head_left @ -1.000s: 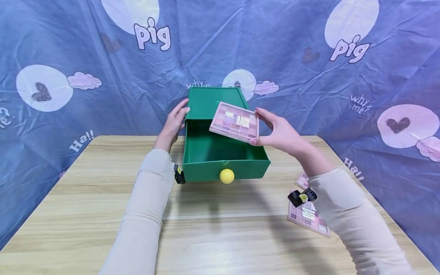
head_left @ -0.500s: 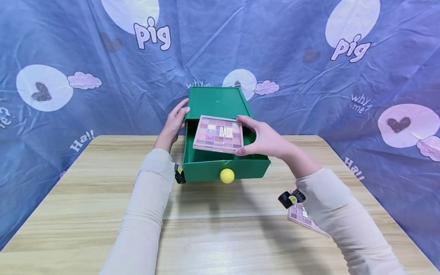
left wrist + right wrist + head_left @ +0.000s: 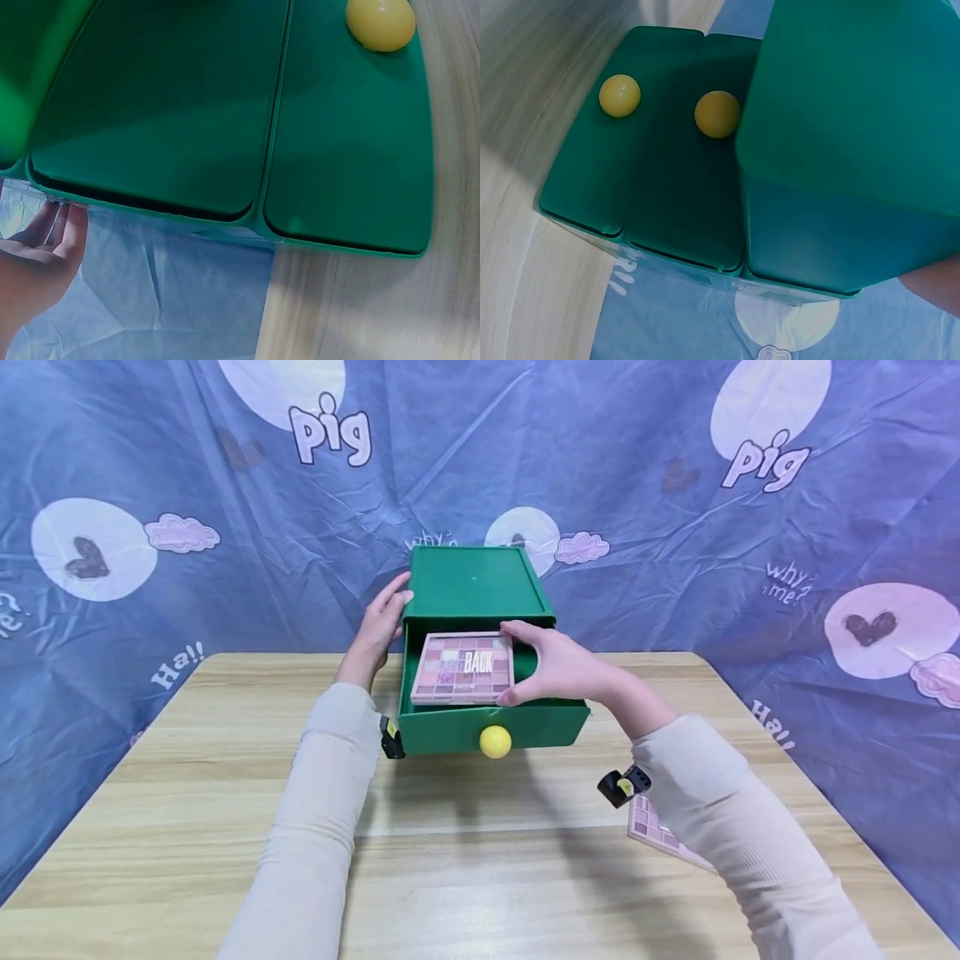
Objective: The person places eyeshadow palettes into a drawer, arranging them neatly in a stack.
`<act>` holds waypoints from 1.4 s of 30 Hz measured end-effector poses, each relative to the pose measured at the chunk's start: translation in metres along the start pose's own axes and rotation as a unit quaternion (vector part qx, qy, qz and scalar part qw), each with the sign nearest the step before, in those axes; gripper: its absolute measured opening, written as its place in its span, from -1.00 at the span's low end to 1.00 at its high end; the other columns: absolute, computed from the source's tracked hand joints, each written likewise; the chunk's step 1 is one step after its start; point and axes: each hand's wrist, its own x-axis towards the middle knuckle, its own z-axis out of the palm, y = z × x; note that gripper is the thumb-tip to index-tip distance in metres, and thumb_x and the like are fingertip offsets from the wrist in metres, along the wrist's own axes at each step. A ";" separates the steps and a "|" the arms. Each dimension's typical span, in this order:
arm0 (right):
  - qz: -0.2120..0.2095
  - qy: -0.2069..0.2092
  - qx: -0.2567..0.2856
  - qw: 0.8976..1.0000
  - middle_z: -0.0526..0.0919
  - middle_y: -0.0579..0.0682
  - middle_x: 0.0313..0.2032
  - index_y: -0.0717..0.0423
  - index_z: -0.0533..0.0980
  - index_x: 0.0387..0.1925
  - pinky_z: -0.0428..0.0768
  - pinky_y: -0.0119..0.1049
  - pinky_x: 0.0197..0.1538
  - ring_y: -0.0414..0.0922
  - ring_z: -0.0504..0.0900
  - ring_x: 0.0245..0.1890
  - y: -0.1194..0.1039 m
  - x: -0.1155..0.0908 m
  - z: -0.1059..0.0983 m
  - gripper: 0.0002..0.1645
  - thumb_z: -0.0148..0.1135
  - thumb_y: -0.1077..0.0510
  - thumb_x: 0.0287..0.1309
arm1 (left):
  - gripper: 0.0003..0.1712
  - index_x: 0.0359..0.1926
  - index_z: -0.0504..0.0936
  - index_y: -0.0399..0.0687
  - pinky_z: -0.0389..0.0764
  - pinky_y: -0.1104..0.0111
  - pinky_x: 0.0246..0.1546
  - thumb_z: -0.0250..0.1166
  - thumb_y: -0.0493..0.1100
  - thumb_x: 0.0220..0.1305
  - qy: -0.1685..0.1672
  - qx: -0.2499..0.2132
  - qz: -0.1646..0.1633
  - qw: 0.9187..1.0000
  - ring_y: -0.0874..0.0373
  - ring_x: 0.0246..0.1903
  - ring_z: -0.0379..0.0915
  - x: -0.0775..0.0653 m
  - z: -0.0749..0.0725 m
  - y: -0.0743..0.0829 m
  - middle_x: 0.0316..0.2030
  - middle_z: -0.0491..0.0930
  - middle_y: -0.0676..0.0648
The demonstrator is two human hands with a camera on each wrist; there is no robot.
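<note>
In the head view my right hand (image 3: 558,664) pinches a pink eyeshadow palette (image 3: 461,668) by its right edge, thumb at the near corner and fingers at the far one. The palette lies nearly flat inside the pulled-out green drawer (image 3: 435,732); its underside and the drawer floor beneath it are hidden. A yellow knob (image 3: 495,742) sits on the drawer front. My left hand (image 3: 378,622) rests against the left side of the green drawer cabinet (image 3: 476,578), fingers fairly straight. In the left wrist view, fingers (image 3: 71,236) touch the cabinet's side.
Another pink palette (image 3: 652,831) lies on the wooden table (image 3: 225,827), partly hidden by my right sleeve. Below the pulled-out drawer, two closed drawers with yellow knobs (image 3: 619,95) show in the right wrist view. A printed blue cloth (image 3: 262,527) hangs behind the table.
My right hand has brought the palette down and to the left, from above the drawer into it, and it has levelled out. My left hand has stayed in place.
</note>
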 end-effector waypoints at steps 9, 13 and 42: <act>-0.014 -0.027 -0.006 1.000 0.24 0.07 0.13 0.22 0.06 0.24 0.21 -0.17 0.07 -0.10 0.21 0.04 0.001 0.010 0.005 0.10 0.35 -0.03 -0.38 | -0.46 0.20 0.26 0.20 0.17 0.11 0.02 0.03 -0.03 0.15 -0.001 -0.006 -0.008 1.000 0.11 0.02 0.20 0.000 0.001 0.001 0.11 0.25 -0.04; -0.036 -0.040 -0.015 0.998 0.20 0.12 0.16 0.29 0.05 0.23 0.18 -0.16 0.09 -0.06 0.17 0.11 0.002 0.013 0.009 0.06 0.32 0.02 -0.33 | -0.46 0.20 0.27 0.21 0.17 0.12 0.01 0.03 -0.03 0.15 0.002 -0.006 -0.008 1.000 0.12 0.02 0.20 0.000 0.001 0.000 0.11 0.25 -0.02; -0.038 -0.145 -0.105 0.983 0.02 0.22 0.23 0.36 -0.04 0.24 0.15 -0.17 0.12 0.05 0.09 0.17 -0.001 0.017 0.019 0.07 0.30 -0.04 -0.16 | -0.46 0.21 0.27 0.16 0.23 0.14 -0.02 0.02 -0.04 0.16 0.010 -0.014 0.000 1.000 0.09 -0.04 0.25 0.000 0.002 0.000 0.10 0.27 -0.05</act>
